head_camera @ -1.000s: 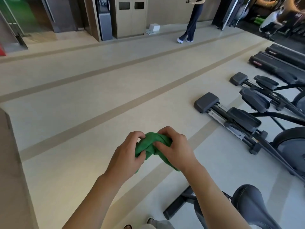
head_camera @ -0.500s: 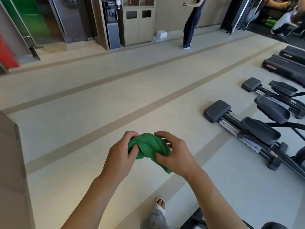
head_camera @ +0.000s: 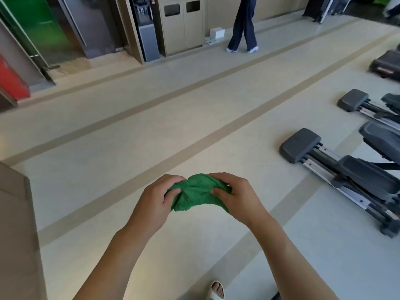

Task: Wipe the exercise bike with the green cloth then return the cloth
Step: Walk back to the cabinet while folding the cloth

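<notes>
smooth beige floor (head_camera: 108,152) with tan stripes lies below; over it the left hand (head_camera: 153,204) and right hand (head_camera: 240,198) each pinch the bunched, nubbly green cloth (head_camera: 198,191) (held between them), fingers curled into its folds.

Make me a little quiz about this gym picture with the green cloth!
1. True or false: only one hand holds the green cloth.
2. What lies on the floor to the right: A) elliptical trainers, B) a ball, C) a ladder?
3. Fill in: the other person stands near the tan double ____.

Key:
1. False. The left hand and the right hand both grip it, bunched between them.
2. A, the elliptical trainers.
3. Bin; the bin cabinet stands against the far wall.
</notes>
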`<state>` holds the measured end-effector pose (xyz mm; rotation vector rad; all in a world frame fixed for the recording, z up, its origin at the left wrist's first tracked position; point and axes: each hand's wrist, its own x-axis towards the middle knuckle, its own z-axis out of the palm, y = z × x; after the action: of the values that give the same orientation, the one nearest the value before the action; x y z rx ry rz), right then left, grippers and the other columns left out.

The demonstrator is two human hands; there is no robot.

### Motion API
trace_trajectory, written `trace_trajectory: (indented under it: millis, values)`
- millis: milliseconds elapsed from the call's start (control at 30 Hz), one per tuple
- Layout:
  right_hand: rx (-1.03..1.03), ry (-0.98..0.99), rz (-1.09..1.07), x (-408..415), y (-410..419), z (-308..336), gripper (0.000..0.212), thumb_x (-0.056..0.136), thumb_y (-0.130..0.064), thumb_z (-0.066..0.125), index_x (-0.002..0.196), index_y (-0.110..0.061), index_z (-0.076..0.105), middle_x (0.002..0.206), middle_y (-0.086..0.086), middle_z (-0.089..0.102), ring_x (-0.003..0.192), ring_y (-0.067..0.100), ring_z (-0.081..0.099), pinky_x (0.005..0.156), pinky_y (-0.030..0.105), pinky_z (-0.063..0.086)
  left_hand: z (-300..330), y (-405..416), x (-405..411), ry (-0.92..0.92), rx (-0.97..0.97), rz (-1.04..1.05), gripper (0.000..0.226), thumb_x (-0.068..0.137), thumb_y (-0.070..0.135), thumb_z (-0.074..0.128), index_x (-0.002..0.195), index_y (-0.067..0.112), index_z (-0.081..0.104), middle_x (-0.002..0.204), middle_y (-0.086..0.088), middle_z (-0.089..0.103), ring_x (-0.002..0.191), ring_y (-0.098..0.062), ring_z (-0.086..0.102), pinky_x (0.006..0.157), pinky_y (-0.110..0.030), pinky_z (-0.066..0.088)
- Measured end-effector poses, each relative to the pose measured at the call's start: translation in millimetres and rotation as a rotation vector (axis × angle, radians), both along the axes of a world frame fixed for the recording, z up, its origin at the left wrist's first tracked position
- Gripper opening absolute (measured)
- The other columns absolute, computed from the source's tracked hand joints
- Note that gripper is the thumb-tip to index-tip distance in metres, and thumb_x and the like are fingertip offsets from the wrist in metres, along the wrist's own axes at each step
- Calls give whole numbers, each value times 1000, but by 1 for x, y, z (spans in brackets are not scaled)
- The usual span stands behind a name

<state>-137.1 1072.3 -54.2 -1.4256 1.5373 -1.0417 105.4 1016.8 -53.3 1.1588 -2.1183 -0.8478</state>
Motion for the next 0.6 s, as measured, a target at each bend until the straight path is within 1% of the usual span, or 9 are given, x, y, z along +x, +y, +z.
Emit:
trace_trajectory:
  millis: [33, 67, 133, 200, 267, 333, 367, 500, 600]
  values:
    - [2, -8, 8, -1, -12, -1, 40, 96, -10, 68, 116, -45, 72, 112, -24, 74, 108, 1, 69, 88, 16, 55, 1, -10, 0, 3, -21, 21, 32, 101, 2, 60, 116, 27, 73, 108, 19, 66, 104, -6, 65, 85, -12, 46]
    - [2, -11, 15, 0, -24, -2, 39, 96, -11, 68, 115, -45, 72, 112, -23, 74, 107, 2, 69, 88, 18, 56, 2, -20, 2, 2, -35, 46, 31, 100, 1, 62, 116, 25, 75, 108, 18, 65, 104, -7, 64, 85, -11, 45]
    - [5, -15, 29, 4, -46, -4, 36, 96, -12, 69, 114, -43, 72, 109, -21, 73, 105, 3, 68, 86, 19, 55, 4, -38, 7, 8, -31, 92, 30, 98, 2, 67, 114, 25, 77, 102, 15, 65, 98, -9, 66, 80, -13, 45]
    - [6, -26, 45, 9, -70, -5, 35, 95, -13, 70, 114, -42, 73, 107, -20, 72, 103, 4, 68, 84, 18, 54, 6, -57, 15, 30, -24, 130, 28, 95, 4, 71, 111, 27, 79, 97, 15, 66, 93, -10, 66, 75, -10, 43]
    - [-1, -13, 61, 16, -96, -6, 33, 95, -14, 70, 113, -42, 73, 106, -19, 72, 101, 5, 68, 81, 14, 51, 4, -80, 24, 37, -36, 155, 26, 93, 7, 75, 109, 26, 79, 95, 18, 67, 91, -7, 67, 76, -6, 42]
    - [-4, 11, 62, 24, -122, -8, 32, 95, -13, 70, 112, -41, 74, 105, -20, 71, 101, 5, 67, 81, 13, 51, 0, -108, 35, 36, -29, 158, 24, 91, 8, 77, 108, 25, 79, 94, 18, 68, 92, -8, 67, 76, -6, 42]
    - [4, 17, 57, 29, -135, -9, 33, 95, -12, 70, 113, -39, 74, 105, -19, 71, 101, 5, 67, 82, 15, 52, -2, -122, 41, 41, -16, 149, 23, 91, 8, 77, 107, 26, 79, 94, 17, 68, 92, -9, 68, 75, -7, 43]
    - [30, 53, 10, 54, -189, -10, 39, 92, -1, 68, 115, -31, 76, 106, -15, 73, 102, 9, 69, 89, 33, 60, -7, -186, 72, 76, -22, 93, 21, 91, 9, 78, 102, 26, 81, 91, 15, 69, 86, -12, 67, 72, -12, 45]
    - [47, 75, -13, 82, -231, -4, 40, 92, 0, 69, 113, -34, 77, 105, -15, 74, 100, 7, 70, 88, 32, 61, -2, -238, 101, 97, -17, 78, 21, 91, 9, 78, 99, 28, 82, 89, 12, 70, 82, -16, 67, 70, -18, 46]
